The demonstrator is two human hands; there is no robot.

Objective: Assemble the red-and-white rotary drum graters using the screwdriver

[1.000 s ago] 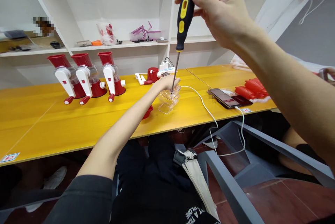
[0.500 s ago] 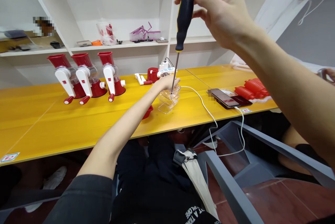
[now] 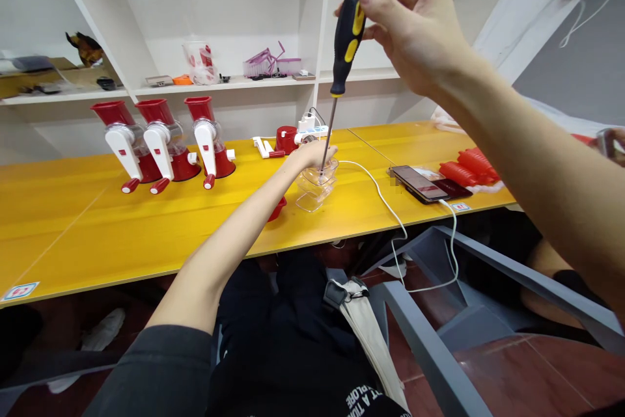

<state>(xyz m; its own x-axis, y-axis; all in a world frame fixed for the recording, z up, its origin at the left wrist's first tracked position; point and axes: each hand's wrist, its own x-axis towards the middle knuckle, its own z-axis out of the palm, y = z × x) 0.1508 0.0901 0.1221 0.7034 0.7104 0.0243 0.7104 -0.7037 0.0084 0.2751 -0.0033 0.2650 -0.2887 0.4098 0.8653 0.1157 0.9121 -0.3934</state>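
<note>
My right hand (image 3: 400,20) grips the top of a black and yellow screwdriver (image 3: 347,46) between thumb and fingers. Its shaft points down, the tip inside a clear plastic housing (image 3: 315,190) on the table. My left hand (image 3: 315,155) is closed over the top of that housing, holding it; some of its fingers are hidden. A red part (image 3: 277,210) lies just left of the housing, partly behind my left forearm. Behind my hand stand a red base (image 3: 286,140) and a white crank handle with a red knob (image 3: 266,147).
Three red and white rotary graters (image 3: 209,137) stand at the left on the yellow table (image 3: 161,228). At the right lie a phone (image 3: 418,183) with a white cable (image 3: 378,189) and red plastic parts (image 3: 471,166). Behind is a white shelf (image 3: 234,86); a grey chair (image 3: 415,339) is beside me.
The screwdriver's handle has turned, so its yellow patches now face me. My right fingers have shifted slightly around it. My left hand and the clear housing stay in place.
</note>
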